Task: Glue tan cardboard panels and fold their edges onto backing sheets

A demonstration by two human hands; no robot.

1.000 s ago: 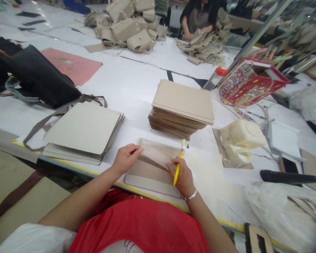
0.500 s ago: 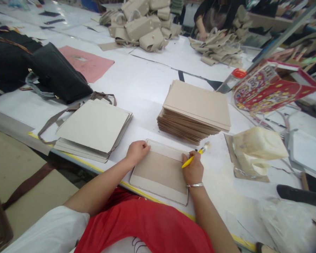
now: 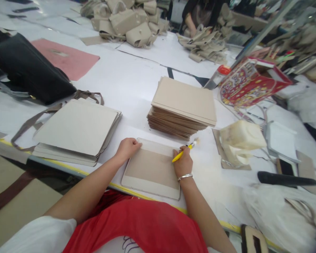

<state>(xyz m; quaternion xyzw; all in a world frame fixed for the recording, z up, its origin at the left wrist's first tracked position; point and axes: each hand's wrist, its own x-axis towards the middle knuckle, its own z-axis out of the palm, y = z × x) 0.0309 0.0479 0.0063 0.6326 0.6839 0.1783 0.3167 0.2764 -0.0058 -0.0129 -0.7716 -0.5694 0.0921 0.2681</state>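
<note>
In front of me a flat panel (image 3: 150, 167), beige across its middle with pale bands along its far and near edges, lies at the table edge. My left hand (image 3: 129, 147) is closed, pinching the panel's far left corner. My right hand (image 3: 183, 160) is closed around a yellow-handled brush (image 3: 181, 154), whose bristles point away to the right. That same hand rests at the panel's right edge, near the far corner. Beyond the panel stands a thick stack of beige panels (image 3: 184, 102). Left of my left hand is a pile of pale panels (image 3: 76, 128).
A cut-open plastic container (image 3: 242, 135) stands on a board at the right. Behind it are a red patterned paper bag (image 3: 252, 82) and a red-capped bottle (image 3: 218, 75). A black handbag (image 3: 42, 70) sits at the left. Beige bags (image 3: 129, 24) are heaped farther back, near a co-worker.
My view has swung slightly to the right, so everything appears shifted left. Both hands keep their places on the panel, and the brush is still in my right hand.
</note>
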